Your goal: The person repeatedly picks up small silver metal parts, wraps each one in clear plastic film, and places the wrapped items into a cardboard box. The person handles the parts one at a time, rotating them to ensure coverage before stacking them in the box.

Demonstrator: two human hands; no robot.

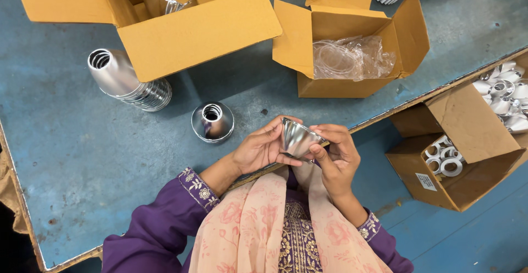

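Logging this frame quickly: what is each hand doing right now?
Left hand: closed on the shiny metal cup, gripping its left side.
Right hand: closed on the same cup, fingers on its right rim.

Blue worktable [66, 157]: two open cartons [181, 25] [352, 47], reflector stack [126, 80], single reflector [213, 122].

A small factory packing or assembly workshop: a worn blue table [66, 157] carries open cardboard cartons [352, 47] and stacked silvery metal reflector cones [124, 80], with more boxed parts [445, 160] off its right edge.
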